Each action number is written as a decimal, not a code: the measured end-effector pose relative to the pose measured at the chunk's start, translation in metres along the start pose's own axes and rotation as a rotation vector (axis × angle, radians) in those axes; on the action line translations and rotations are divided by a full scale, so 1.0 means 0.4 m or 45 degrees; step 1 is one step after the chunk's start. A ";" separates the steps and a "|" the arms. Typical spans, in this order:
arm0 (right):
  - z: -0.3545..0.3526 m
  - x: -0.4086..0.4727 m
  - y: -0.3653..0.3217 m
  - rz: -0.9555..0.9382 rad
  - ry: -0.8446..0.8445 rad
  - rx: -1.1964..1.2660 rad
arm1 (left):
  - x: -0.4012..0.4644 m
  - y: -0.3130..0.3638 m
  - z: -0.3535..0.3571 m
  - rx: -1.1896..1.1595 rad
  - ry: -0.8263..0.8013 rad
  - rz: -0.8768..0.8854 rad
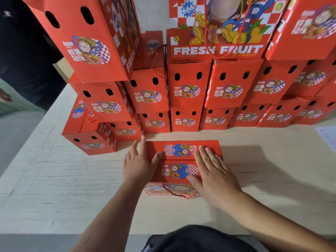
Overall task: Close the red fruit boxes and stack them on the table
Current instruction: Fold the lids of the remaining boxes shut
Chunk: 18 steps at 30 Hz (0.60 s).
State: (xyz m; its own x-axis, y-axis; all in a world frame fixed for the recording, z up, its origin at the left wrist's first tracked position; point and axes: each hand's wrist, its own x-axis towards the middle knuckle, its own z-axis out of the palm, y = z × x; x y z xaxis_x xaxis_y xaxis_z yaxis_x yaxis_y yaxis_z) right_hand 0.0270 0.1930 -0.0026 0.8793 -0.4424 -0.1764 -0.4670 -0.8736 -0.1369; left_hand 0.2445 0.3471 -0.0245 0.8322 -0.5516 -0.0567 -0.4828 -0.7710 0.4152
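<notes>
A red cardboard fruit box with a cartoon figure and blue-and-white checker print (pixel 183 160) stands near the front edge of the pale wood-grain bench (pixel 54 188), its two top flaps folded down and meeting along a seam across the middle. The left hand (pixel 139 162) lies with straight fingers against the box's left side, the thumb reaching over onto the top by the seam. The right hand (pixel 215 174) rests flat on the right part of the top, fingers spread and straight, thumb pointing toward the printed figure; neither hand curls round anything. A red cord handle (pixel 179 192) hangs on the box's near face. Just beyond, along the far part of the bench, a stacked wall of matching red fruit boxes with oval holes (pixel 187 95) rises in several layers. A white sheet of paper (pixel 327 135) lies at the right edge of the bench.
</notes>
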 end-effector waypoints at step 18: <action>-0.012 0.115 0.053 0.530 0.131 1.465 | -0.075 -0.037 -0.045 -1.360 -0.300 -0.436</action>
State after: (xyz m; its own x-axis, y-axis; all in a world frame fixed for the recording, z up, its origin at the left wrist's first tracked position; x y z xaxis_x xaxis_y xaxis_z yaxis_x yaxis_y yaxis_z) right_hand 0.0580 0.1534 -0.0089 0.6223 -0.7043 -0.3415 -0.4781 0.0034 -0.8783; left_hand 0.2316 0.3806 -0.0127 0.7490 -0.4975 -0.4376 0.3314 -0.2906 0.8976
